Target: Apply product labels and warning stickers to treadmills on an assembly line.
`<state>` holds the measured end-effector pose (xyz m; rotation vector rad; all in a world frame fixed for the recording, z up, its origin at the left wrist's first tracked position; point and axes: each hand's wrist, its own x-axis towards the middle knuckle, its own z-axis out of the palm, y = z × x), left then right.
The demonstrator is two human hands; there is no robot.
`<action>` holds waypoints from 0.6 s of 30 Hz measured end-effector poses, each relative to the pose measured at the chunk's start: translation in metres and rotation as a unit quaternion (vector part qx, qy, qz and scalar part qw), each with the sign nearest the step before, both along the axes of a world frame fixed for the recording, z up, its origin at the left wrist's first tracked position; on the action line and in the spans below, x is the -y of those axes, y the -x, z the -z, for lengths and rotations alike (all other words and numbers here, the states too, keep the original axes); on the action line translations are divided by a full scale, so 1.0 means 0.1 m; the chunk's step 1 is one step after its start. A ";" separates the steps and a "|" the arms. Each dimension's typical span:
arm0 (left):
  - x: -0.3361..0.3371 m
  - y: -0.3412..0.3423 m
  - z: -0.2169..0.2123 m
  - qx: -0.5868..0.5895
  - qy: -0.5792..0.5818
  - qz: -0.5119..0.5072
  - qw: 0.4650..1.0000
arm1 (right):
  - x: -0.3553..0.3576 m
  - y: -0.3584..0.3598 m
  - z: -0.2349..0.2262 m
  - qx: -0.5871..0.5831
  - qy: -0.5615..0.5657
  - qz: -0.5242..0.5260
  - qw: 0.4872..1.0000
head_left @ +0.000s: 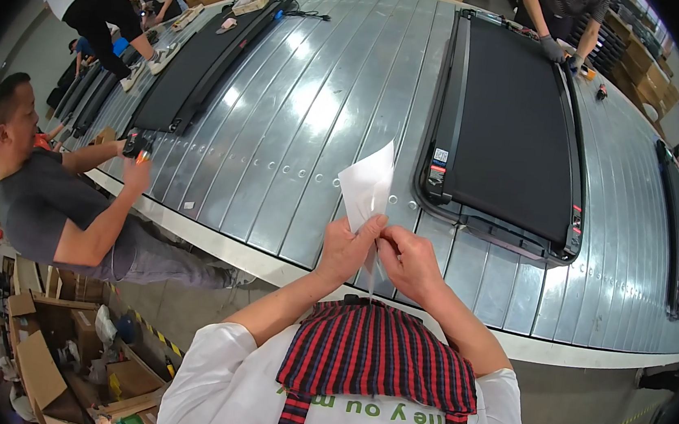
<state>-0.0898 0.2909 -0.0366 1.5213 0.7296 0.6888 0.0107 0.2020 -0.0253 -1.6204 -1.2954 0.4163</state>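
My left hand [342, 249] grips a white paper sheet [367, 184] between thumb and fingers, and the sheet stands up in front of me over the table edge. Close beside it, my right hand [408, 259] is closed with its fingertips pinched at the sheet's lower part. A thin strip hangs below the hands; what it belongs to is unclear. Beyond my right hand lies a black treadmill-like frame with a dark belt [511, 130], flat on the slatted metal table [296, 151].
A co-worker at the left holds a power drill [135, 145]. Another's gloved hands touch the belted frame's far end. A second black unit [205, 76] lies far left, a narrow black part [671, 228] far right. Cardboard boxes [42, 371] are piled at lower left.
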 end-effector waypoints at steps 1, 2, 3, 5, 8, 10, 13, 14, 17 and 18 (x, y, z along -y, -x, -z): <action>0.02 0.01 -0.01 0.006 -0.001 -0.003 1.000 | 0.01 0.01 0.01 -0.013 -0.008 0.000 1.000; 0.04 0.01 -0.02 0.012 -0.004 -0.006 1.000 | 0.02 0.02 0.02 -0.026 -0.017 0.001 1.000; 0.05 0.02 -0.04 0.010 -0.005 -0.009 1.000 | 0.03 0.01 0.05 -0.028 -0.018 -0.002 0.999; 0.07 0.03 -0.06 0.010 -0.021 -0.007 1.000 | 0.05 -0.01 0.12 -0.116 -0.017 0.000 0.993; 0.08 0.05 -0.02 0.018 -0.042 -0.005 0.999 | 0.11 -0.04 0.09 -0.122 -0.007 -0.009 0.992; 0.09 0.05 -0.05 0.038 0.003 -0.006 0.999 | 0.14 -0.05 0.10 -0.155 -0.021 -0.014 0.988; 0.19 0.01 -0.03 0.052 0.023 0.001 0.998 | 0.17 -0.07 0.15 -0.163 -0.055 -0.015 0.985; 0.23 -0.01 -0.02 0.044 -0.001 0.008 0.999 | 0.17 -0.08 0.15 -0.140 -0.074 -0.011 0.987; 0.34 -0.06 -0.05 0.054 0.043 0.000 0.998 | 0.26 -0.13 0.12 -0.147 -0.067 -0.017 0.987; 0.33 -0.07 0.02 0.056 0.043 -0.002 0.998 | 0.29 -0.14 0.14 -0.146 -0.067 -0.019 0.987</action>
